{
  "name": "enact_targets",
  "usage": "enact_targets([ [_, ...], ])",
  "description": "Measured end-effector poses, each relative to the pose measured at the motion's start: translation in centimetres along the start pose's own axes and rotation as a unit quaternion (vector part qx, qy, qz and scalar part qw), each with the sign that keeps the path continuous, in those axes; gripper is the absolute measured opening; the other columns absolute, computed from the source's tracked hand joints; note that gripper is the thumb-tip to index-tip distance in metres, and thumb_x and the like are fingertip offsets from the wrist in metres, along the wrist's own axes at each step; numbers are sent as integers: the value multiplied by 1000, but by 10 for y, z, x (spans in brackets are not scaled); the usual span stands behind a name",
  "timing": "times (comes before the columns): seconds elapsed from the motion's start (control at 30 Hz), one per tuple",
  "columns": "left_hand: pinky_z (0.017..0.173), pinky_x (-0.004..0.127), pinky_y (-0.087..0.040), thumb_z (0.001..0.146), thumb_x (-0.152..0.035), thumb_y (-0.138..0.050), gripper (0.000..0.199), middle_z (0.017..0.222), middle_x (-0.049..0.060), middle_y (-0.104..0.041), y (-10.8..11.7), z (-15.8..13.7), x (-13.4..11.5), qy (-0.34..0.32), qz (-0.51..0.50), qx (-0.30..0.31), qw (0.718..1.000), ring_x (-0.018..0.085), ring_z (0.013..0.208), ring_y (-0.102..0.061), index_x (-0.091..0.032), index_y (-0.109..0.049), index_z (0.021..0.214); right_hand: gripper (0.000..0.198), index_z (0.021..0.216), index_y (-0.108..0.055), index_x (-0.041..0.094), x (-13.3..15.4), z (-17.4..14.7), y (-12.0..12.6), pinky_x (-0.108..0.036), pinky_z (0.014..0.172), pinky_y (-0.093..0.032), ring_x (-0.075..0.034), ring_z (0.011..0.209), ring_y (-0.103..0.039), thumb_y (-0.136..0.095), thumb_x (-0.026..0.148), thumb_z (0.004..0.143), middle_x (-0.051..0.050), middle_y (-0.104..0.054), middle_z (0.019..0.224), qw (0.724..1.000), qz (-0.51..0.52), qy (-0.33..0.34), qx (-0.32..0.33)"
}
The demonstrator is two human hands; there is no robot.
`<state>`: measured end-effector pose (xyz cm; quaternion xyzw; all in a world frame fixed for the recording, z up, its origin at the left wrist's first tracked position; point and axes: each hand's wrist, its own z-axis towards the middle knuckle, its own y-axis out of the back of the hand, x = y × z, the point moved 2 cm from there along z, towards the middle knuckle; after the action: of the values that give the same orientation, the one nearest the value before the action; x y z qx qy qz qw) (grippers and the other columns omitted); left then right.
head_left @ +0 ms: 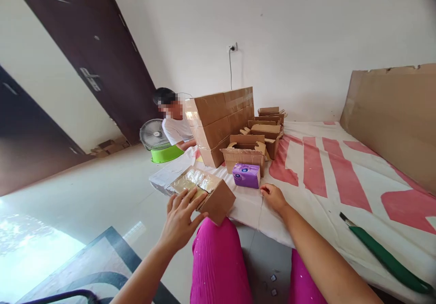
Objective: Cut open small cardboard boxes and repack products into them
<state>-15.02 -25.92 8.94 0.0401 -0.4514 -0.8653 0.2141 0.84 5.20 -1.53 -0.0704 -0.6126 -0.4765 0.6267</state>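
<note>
My left hand (185, 213) lies with fingers spread on a brown cardboard box (218, 199). Shiny clear tape covers the top of this box, which sits tilted at the table's near edge, just above my knee. At the cloth's edge, my right hand (273, 197) is closed in a pinch; a thin white strand (260, 213) runs down from its fingertips. Just left of those fingers stands a purple printed pack (246, 176), apart from them. Behind the pack is an open cardboard box (243, 156) with its flaps up.
Stacked taped boxes (218, 125) form a wall on the table; more open boxes (269, 129) stand beside it. A green-handled blade tool (384, 256) lies at right. A large cardboard sheet (395, 118) leans behind. Past the stack are another person (175, 129) and a fan (153, 134).
</note>
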Motion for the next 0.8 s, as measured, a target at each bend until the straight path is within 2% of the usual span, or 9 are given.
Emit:
enact_targets([
  [0.13, 108, 55, -29, 86, -44, -57, 44, 132, 9, -60, 15, -12, -58, -73, -42, -74, 994, 34, 126, -45, -30, -59, 128, 16, 90, -69, 18, 10, -1, 2, -30, 77, -51, -18, 82, -66, -57, 23, 80, -4, -72, 87, 1000, 4, -31, -4],
  [0.27, 103, 54, -34, 85, -42, -58, 39, 132, 11, -58, 11, -8, -124, -99, -115, -97, 984, 36, 127, -43, -28, -63, 122, 25, 101, -66, 17, 10, -24, 24, -29, 74, -53, -17, 82, -67, -48, 31, 89, -4, -72, 91, 997, -14, -59, -42],
  [0.37, 98, 54, -36, 86, -46, -59, 38, 129, 13, -60, 1, -3, -169, -97, -156, -124, 975, 38, 122, -45, -25, -65, 118, 26, 107, -64, 18, 9, -70, 65, -29, 79, -53, -17, 89, -66, -51, 32, 89, -5, -72, 102, 995, -48, -54, -72],
  [0.43, 96, 50, -39, 86, -46, -60, 41, 126, 13, -62, -4, 2, -195, -99, -184, -138, 968, 36, 118, -48, -23, -64, 119, 28, 109, -64, 20, 7, -108, 104, -32, 85, -51, -19, 97, -64, -51, 34, 89, -7, -70, 108, 991, -82, -44, -95],
  [0.5, 95, 47, -42, 87, -37, -61, 41, 125, 12, -63, -7, 9, -216, -112, -213, -142, 960, 33, 114, -51, -22, -60, 125, 29, 107, -66, 20, 0, -144, 144, -41, 97, -45, -25, 108, -59, -54, 37, 86, -10, -67, 114, 982, -131, -40, -130],
  [0.6, 95, 43, -46, 88, -16, -53, 43, 134, 14, -57, -6, 17, -239, -160, -264, -141, 941, 29, 118, -53, -19, -54, 131, 35, 110, -66, 17, -22, -188, 191, -55, 104, -34, -34, 116, -51, -58, 35, 81, -16, -63, 118, 960, -211, -56, -177],
  [0.63, 96, 42, -48, 88, -12, -50, 44, 138, 16, -54, -5, 19, -244, -183, -288, -142, 929, 28, 122, -52, -18, -53, 131, 39, 116, -65, 19, -31, -199, 199, -55, 102, -36, -34, 115, -52, -57, 36, 81, -16, -62, 120, 938, -285, -69, -187],
  [0.73, 96, 38, -49, 86, -7, -47, 41, 139, 17, -52, -1, 21, -242, -223, -367, -159, 889, 24, 127, -50, -16, -54, 126, 44, 125, -61, 20, -58, -224, 205, -49, 94, -44, -31, 105, -57, -52, 37, 86, -14, -66, 113, 892, -411, -96, -162],
  [0.8, 98, 40, -46, 85, -8, -52, 37, 132, 15, -57, -3, 22, -230, -186, -384, -192, 884, 25, 125, -50, -18, -57, 120, 43, 127, -59, 19, -69, -232, 202, -47, 91, -47, -31, 101, -58, -45, 38, 90, -14, -67, 111, 880, -441, -95, -148],
])
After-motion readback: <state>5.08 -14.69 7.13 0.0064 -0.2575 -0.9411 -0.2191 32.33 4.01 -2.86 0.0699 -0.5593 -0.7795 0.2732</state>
